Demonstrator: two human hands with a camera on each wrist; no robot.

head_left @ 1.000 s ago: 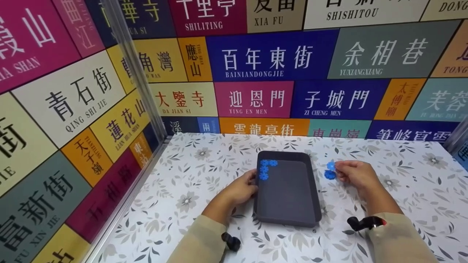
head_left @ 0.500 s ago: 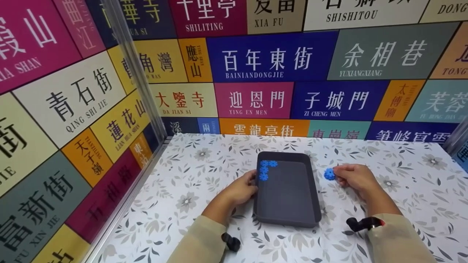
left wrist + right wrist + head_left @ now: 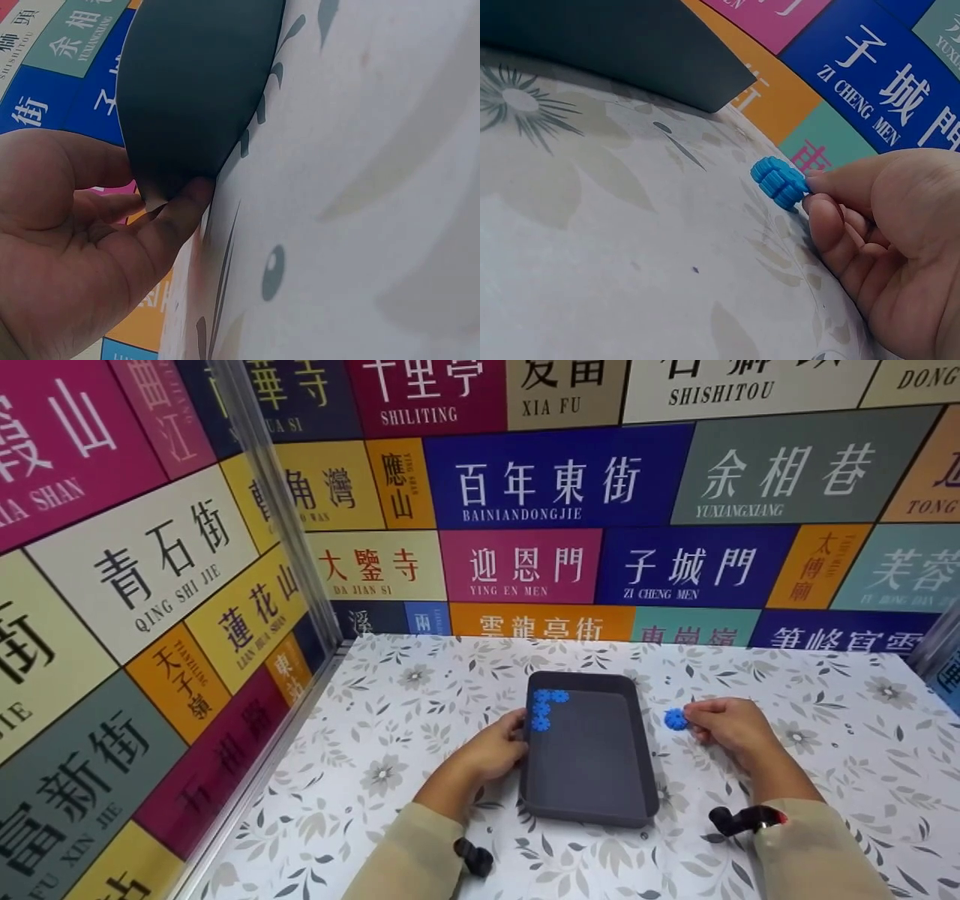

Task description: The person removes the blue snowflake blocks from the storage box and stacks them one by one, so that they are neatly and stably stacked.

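Observation:
My left hand (image 3: 495,746) grips the left wall of a dark grey rectangular tray (image 3: 592,816), and in the left wrist view its thumb and fingers (image 3: 180,214) close about the tray's edge. Several blue flower-shaped plastic pieces (image 3: 541,709) lie inside at the far left corner, forming an L. To the right of the tray, my right hand (image 3: 731,724) pinches a blue flower-shaped piece (image 3: 675,718) between thumb and fingertips. In the right wrist view that piece shows as a small stack of notched blue discs (image 3: 776,181), low over the tablecloth.
A white tablecloth (image 3: 375,810) with grey leaves and flowers covers the table. Behind it stands a wall of coloured name panels (image 3: 559,476), and another panelled wall (image 3: 150,562) rises on the left.
My right hand has lowered the blue flower-shaped piece onto the one beneath; the two, distinct a second ago, now overlap as one stack. My left hand and the tray stay put.

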